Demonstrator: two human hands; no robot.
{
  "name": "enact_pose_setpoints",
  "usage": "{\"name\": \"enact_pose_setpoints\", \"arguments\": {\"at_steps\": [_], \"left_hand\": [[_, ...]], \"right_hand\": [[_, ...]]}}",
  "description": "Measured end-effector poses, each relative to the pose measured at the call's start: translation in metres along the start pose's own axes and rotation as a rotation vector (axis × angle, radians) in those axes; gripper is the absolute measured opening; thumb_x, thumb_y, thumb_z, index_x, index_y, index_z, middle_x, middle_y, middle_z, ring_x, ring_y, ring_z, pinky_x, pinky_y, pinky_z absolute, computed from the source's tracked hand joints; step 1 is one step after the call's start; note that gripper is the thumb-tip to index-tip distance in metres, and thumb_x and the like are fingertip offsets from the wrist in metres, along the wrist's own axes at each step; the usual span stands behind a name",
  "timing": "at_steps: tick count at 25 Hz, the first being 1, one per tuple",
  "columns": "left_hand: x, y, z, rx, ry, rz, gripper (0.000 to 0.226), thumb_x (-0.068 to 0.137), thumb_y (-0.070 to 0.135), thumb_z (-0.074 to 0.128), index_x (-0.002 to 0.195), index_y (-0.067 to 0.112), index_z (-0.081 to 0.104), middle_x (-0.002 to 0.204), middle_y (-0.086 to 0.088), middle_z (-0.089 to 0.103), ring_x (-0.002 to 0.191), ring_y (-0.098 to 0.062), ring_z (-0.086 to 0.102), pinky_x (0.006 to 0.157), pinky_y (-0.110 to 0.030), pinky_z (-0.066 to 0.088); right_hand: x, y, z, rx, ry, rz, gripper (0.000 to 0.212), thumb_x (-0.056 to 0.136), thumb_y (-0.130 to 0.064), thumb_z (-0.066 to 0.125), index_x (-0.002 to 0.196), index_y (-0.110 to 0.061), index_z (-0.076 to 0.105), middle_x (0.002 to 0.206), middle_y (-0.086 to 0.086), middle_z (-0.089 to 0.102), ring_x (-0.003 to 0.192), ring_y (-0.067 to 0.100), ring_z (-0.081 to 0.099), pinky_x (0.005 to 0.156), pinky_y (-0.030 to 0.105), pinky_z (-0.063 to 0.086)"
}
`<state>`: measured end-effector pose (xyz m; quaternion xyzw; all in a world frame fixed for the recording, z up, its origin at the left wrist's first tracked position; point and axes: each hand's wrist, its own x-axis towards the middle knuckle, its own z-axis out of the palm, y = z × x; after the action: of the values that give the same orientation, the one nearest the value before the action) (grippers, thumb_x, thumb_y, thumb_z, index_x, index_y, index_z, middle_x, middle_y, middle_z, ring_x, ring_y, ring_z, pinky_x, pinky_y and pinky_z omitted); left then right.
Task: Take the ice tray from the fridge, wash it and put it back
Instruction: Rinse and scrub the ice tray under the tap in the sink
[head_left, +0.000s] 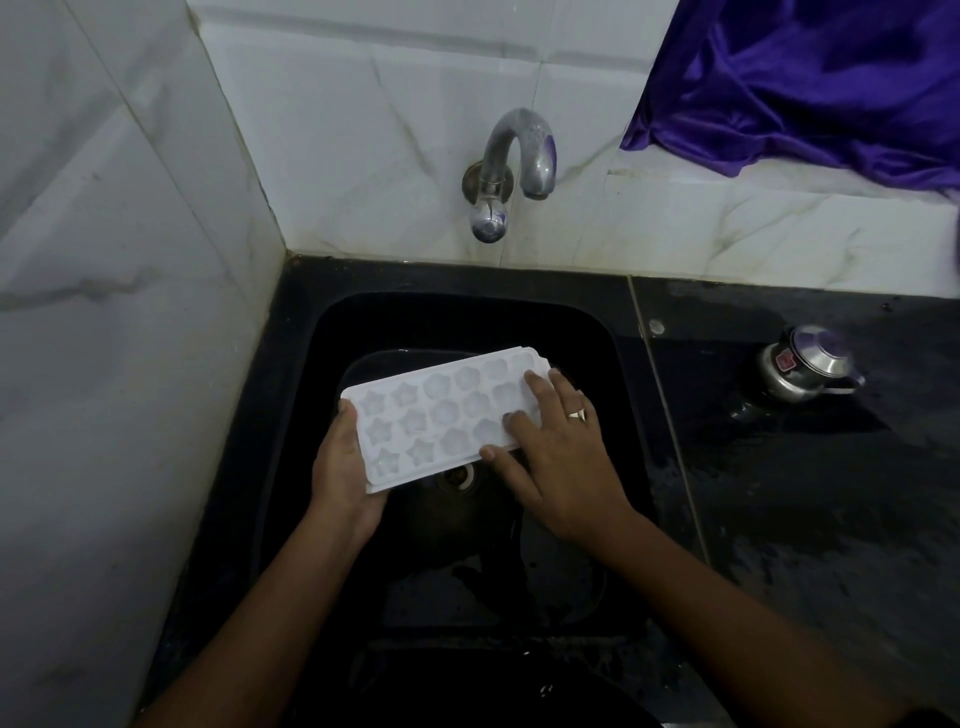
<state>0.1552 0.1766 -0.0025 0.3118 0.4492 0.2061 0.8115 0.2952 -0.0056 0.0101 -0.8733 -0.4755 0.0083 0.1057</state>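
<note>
ice tray (431, 415) in left hand (343, 467), right hand (563, 460) flat atop

Left hand (345, 467), fingers gone from sight under the ice tray (441, 415), drain (457, 478) half hidden behind it; purple cloth (805, 78) cut off top right; steel pot's (805, 364) red label (784, 360) unreadable.

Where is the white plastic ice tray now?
In the head view, the white plastic ice tray is central, over the black sink below the steel tap, its left end gripped by the left hand.
</note>
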Motion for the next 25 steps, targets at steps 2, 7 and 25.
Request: {"name": "enact_pose_setpoints", "arguments": {"at_steps": [2, 7, 25], "left_hand": [[0.004, 0.003, -0.006, -0.009, 0.011, 0.014, 0.055, 0.112, 0.051, 0.036, 0.133, 0.011, 0.067, 0.123, -0.011, 0.078, 0.11, -0.029, 0.077, 0.086, -0.046, 0.058], [0.002, -0.001, -0.002, 0.012, -0.022, -0.003, 0.057, 0.111, 0.052, 0.036, 0.137, 0.01, 0.065, 0.127, -0.013, 0.076, 0.115, -0.032, 0.075, 0.093, -0.05, 0.058], [0.003, -0.002, -0.002, 0.008, -0.021, 0.003, 0.057, 0.112, 0.053, 0.035, 0.134, 0.011, 0.066, 0.124, -0.012, 0.077, 0.111, -0.03, 0.076, 0.089, -0.048, 0.058]], "right_hand": [[-0.007, 0.008, 0.0, -0.041, -0.031, -0.067, 0.066, 0.102, -0.072, 0.024, 0.136, -0.026, 0.058, 0.165, 0.017, 0.032, 0.157, 0.039, 0.018, 0.123, 0.065, 0.021], [0.002, 0.008, -0.007, 0.027, 0.027, 0.025, 0.06, 0.103, -0.068, 0.03, 0.12, -0.024, 0.067, 0.162, 0.018, 0.037, 0.156, 0.039, 0.022, 0.123, 0.063, 0.022], [-0.003, 0.001, -0.002, 0.046, 0.032, -0.007, 0.062, 0.103, -0.067, 0.032, 0.126, -0.019, 0.063, 0.162, 0.019, 0.037, 0.155, 0.039, 0.024, 0.12, 0.064, 0.027]]}}
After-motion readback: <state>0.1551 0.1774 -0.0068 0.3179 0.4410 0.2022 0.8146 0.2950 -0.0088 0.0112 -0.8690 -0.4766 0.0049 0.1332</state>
